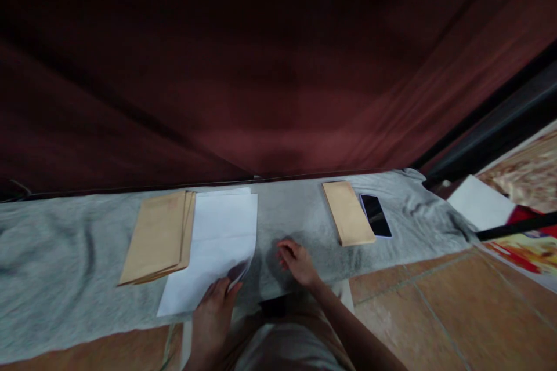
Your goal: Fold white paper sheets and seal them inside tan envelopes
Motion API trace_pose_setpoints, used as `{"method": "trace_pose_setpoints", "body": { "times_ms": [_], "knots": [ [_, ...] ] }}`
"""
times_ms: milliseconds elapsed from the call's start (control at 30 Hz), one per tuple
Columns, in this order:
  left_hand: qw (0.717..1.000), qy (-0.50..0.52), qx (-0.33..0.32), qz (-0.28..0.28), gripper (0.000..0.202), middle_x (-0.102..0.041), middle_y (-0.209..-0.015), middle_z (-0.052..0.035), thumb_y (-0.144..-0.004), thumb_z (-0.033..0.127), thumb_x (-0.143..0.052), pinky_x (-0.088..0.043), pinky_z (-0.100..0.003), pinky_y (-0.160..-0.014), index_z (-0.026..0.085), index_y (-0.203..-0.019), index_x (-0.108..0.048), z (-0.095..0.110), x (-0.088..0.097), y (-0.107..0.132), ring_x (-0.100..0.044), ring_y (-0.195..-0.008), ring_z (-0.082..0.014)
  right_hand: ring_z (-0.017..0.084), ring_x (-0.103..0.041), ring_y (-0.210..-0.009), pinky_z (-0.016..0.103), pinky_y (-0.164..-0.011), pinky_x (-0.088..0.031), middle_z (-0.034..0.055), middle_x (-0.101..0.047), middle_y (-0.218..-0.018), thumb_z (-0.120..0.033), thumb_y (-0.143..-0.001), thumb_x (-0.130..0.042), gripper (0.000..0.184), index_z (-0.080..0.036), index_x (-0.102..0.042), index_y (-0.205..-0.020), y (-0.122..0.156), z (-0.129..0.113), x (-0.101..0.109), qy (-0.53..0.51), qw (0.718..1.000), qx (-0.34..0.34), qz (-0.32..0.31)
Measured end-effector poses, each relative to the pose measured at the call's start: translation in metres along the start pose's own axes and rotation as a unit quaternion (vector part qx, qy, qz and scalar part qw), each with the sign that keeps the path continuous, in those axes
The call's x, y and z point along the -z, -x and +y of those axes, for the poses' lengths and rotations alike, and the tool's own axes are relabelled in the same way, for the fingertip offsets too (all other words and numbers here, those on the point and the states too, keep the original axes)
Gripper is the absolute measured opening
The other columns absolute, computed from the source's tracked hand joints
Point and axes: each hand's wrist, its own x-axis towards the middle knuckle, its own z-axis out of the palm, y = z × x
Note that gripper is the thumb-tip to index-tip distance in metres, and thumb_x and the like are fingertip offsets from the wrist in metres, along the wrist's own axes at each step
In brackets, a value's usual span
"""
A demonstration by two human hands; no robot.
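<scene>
In the head view, my left hand (216,306) is closed on the lower right corner of a white sheet of paper (224,217). That corner curls up from the stack beneath, and shadow darkens its underside. Further white paper shows below and behind the top sheet. To the right, my right hand (298,264) hovers over the grey cloth, its fingers loosely curled and a little apart, with nothing visible in them. Several brown envelopes (155,232) lie fanned at the left, overlapping the paper's left edge.
A neat pile of brown envelopes (348,213) lies at the right, with a dark-screened phone (375,215) beside it. Grey cloth (56,261) covers the long surface. A dark red curtain (278,98) hangs behind it. Tiled floor (435,324) and a black bar (516,227) show at the right.
</scene>
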Motion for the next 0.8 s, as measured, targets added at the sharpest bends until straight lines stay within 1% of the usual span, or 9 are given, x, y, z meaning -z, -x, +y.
{"method": "trace_pose_setpoints", "body": {
  "times_ms": [100,167,267,333,400,467,600,700,800],
  "knots": [
    [0.998,0.037,0.045,0.032,0.040,-0.074,-0.075,-0.0026,-0.096,0.054,-0.044,-0.056,-0.032,-0.062,0.025,-0.085,-0.069,-0.008,0.001,0.000,-0.071,-0.065,-0.0226,0.017,-0.067,-0.062,0.029,-0.054,-0.058,0.0009,-0.073,-0.081,-0.049,-0.091,-0.060,0.026,-0.028,-0.071,-0.102,-0.006,-0.005,-0.027,-0.048,0.998,-0.025,-0.036],
    [0.997,0.035,0.029,0.065,0.040,-0.076,-0.081,-0.0031,-0.098,0.054,-0.043,-0.057,-0.033,-0.065,0.025,-0.089,-0.069,-0.005,0.005,0.001,-0.072,-0.069,-0.0228,0.019,-0.070,-0.068,0.030,-0.058,-0.059,0.0022,-0.074,-0.084,-0.053,-0.093,-0.059,0.030,-0.027,-0.072,-0.100,-0.009,-0.014,-0.044,-0.065,0.996,-0.038,-0.055],
    [0.992,0.006,-0.090,0.083,0.034,-0.077,-0.099,-0.0060,-0.101,0.042,-0.043,-0.057,-0.034,-0.081,0.024,-0.098,-0.072,0.007,0.009,0.004,-0.073,-0.091,-0.0234,0.022,-0.073,-0.082,0.033,-0.072,-0.061,0.0037,-0.075,-0.088,-0.059,-0.098,-0.048,0.040,-0.027,-0.073,-0.098,-0.009,-0.033,-0.058,-0.064,0.994,-0.012,-0.085],
    [0.983,-0.018,-0.168,0.067,0.029,-0.077,-0.104,-0.0064,-0.100,0.030,-0.044,-0.055,-0.034,-0.086,0.024,-0.102,-0.072,0.018,0.007,0.006,-0.072,-0.096,-0.0227,0.023,-0.072,-0.097,0.035,-0.087,-0.058,0.0035,-0.075,-0.097,-0.059,-0.096,-0.052,0.038,-0.027,-0.072,-0.101,-0.008,-0.045,-0.058,-0.055,0.996,0.025,-0.068],
    [0.975,-0.043,-0.212,0.058,0.031,-0.077,-0.105,-0.0062,-0.098,0.018,-0.043,-0.054,-0.035,-0.088,0.024,-0.104,-0.072,0.031,0.000,0.007,-0.071,-0.096,-0.0223,0.023,-0.069,-0.103,0.036,-0.093,-0.055,0.0038,-0.075,-0.102,-0.059,-0.092,-0.058,0.037,-0.026,-0.071,-0.101,-0.009,-0.050,-0.051,-0.045,0.997,0.037,-0.044],
    [0.967,-0.057,-0.243,0.057,0.035,-0.077,-0.108,-0.0059,-0.096,0.011,-0.041,-0.054,-0.036,-0.089,0.023,-0.107,-0.071,0.046,-0.009,0.006,-0.070,-0.098,-0.0225,0.023,-0.069,-0.096,0.035,-0.088,-0.056,0.0041,-0.074,-0.095,-0.063,-0.088,-0.060,0.042,-0.023,-0.071,-0.095,-0.010,-0.049,-0.040,-0.053,0.998,0.017,-0.030],
    [0.955,-0.002,-0.289,0.068,0.021,-0.077,-0.111,-0.0059,-0.099,0.024,-0.052,-0.054,-0.037,-0.090,0.023,-0.107,-0.071,0.078,-0.022,-0.001,-0.070,-0.102,-0.0231,0.021,-0.066,-0.076,0.030,-0.069,-0.055,0.0026,-0.072,-0.079,-0.064,-0.079,-0.066,0.043,-0.021,-0.069,-0.084,-0.014,-0.038,-0.006,-0.077,0.997,-0.013,0.015],
    [0.960,0.050,-0.262,0.081,0.024,-0.074,-0.122,-0.0079,-0.098,0.035,-0.058,-0.053,-0.039,-0.095,0.023,-0.116,-0.069,0.089,-0.023,-0.010,-0.069,-0.109,-0.0241,0.020,-0.064,-0.073,0.028,-0.067,-0.053,0.0023,-0.071,-0.077,-0.063,-0.076,-0.067,0.042,-0.021,-0.070,-0.085,-0.016,-0.029,0.028,-0.068,0.996,-0.008,0.061],
    [0.970,0.059,-0.213,0.100,0.026,-0.073,-0.123,-0.0092,-0.100,0.026,-0.051,-0.052,-0.041,-0.097,0.021,-0.121,-0.066,0.080,-0.027,-0.023,-0.067,-0.113,-0.0239,0.020,-0.061,-0.068,0.029,-0.061,-0.051,0.0027,-0.069,-0.074,-0.065,-0.073,-0.068,0.045,-0.022,-0.070,-0.084,-0.016,-0.021,0.064,-0.024,0.994,-0.014,0.103]
  ]
}}
